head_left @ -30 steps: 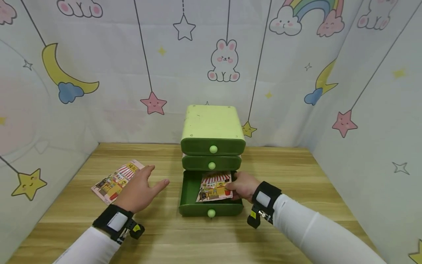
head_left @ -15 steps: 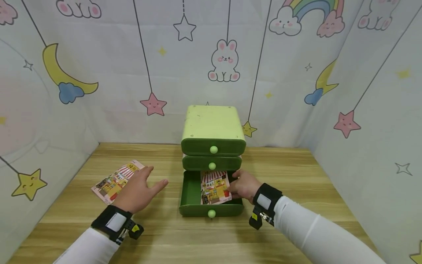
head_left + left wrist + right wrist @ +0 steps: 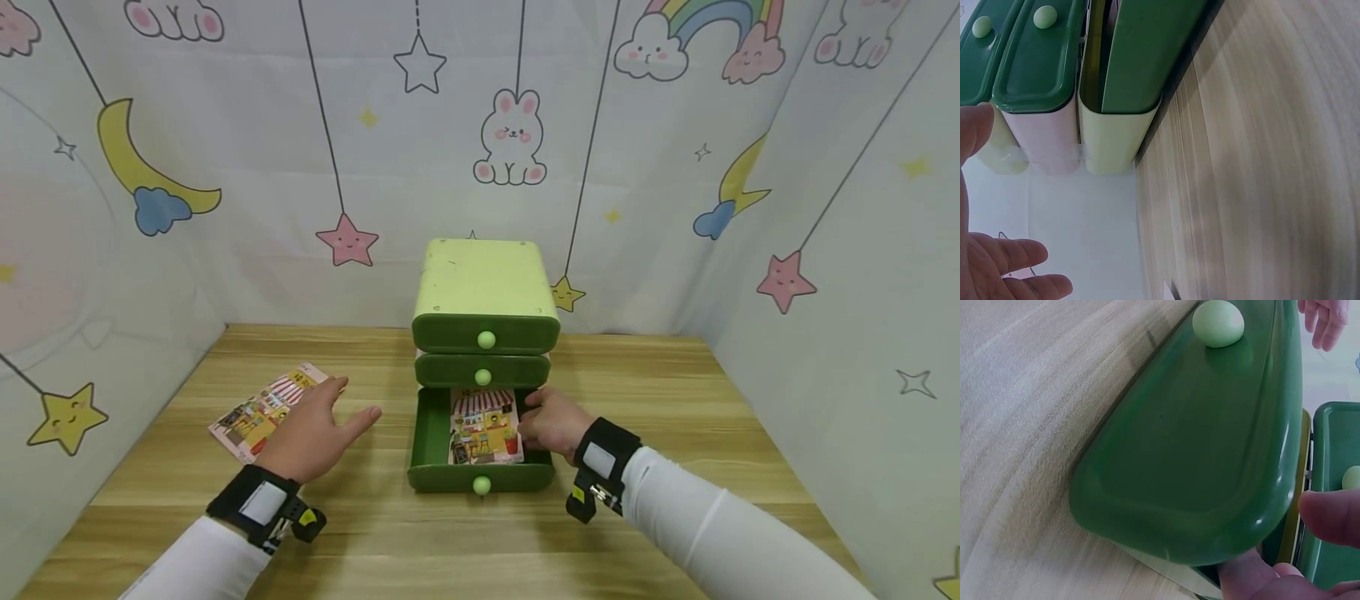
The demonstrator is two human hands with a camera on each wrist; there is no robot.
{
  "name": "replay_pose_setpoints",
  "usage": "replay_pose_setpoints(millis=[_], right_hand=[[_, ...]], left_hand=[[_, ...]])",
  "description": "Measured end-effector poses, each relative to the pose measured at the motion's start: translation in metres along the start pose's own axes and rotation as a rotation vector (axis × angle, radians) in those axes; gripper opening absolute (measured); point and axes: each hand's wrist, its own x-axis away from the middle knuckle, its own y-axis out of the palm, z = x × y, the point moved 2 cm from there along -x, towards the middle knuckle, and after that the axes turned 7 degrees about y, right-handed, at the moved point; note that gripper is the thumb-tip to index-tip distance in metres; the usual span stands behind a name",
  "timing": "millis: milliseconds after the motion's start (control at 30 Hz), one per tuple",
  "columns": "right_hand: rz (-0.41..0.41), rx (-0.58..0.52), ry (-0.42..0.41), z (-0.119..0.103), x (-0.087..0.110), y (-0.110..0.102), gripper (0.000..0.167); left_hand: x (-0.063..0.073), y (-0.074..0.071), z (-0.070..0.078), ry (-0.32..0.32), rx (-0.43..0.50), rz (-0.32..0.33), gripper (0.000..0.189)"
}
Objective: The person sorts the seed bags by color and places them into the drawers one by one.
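Observation:
In the head view a dark green bottom drawer [image 3: 431, 433] stands pulled out from a small drawer cabinet [image 3: 483, 279]. Inside it lies a booklet or packet [image 3: 486, 429] printed with a striped-awning shop. My right hand [image 3: 557, 423] reaches over the drawer's right wall, fingertips at the packet's right edge. In the right wrist view, the drawer front [image 3: 1191, 444] hides part of the fingers, and a gap shows between thumb and fingers. My left hand [image 3: 311, 433] is held out with fingers spread, partly covering a second similar packet [image 3: 262, 412] on the table.
The wooden table [image 3: 420, 550] carries the cabinet near its back edge. Two upper drawers, one with a round knob [image 3: 486, 340], are closed. Patterned cloth walls [image 3: 262, 167] stand at the back and both sides.
The packet in the drawer has turned straighter and shifted a little left, lying flatter. My right fingers have loosened from its edge. The left hand has barely moved.

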Motion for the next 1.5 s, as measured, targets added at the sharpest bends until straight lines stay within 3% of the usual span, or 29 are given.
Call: replay_pose_setpoints(millis=[333,433,700,933,1267,1500], right_hand=[[-0.005,0.020,-0.023,0.001,0.008,-0.001,0.063],[0.014,0.084,-0.065,0.001,0.013,-0.003,0.060],[0.226,0.316,-0.135,0.003,0.027,-0.018,0.040],[0.361,0.487,-0.193,0.010,0.029,-0.039,0.038],[0.472,0.701,-0.295,0.036,0.023,-0.073,0.066],[0.547,0.771,-0.297,0.054,0.012,-0.095,0.077]], left_hand=[[0.001,-0.003,-0.002,-0.007,0.003,0.000,0.101],[0.001,-0.004,-0.004,-0.014,0.006,0.000,0.101],[0.000,-0.008,-0.012,-0.027,-0.019,0.000,0.101],[0.000,-0.015,-0.030,-0.060,-0.097,0.011,0.107],[0.003,-0.028,-0.067,-0.130,-0.182,0.063,0.105],[0.001,-0.037,-0.093,-0.181,-0.213,0.055,0.106]])
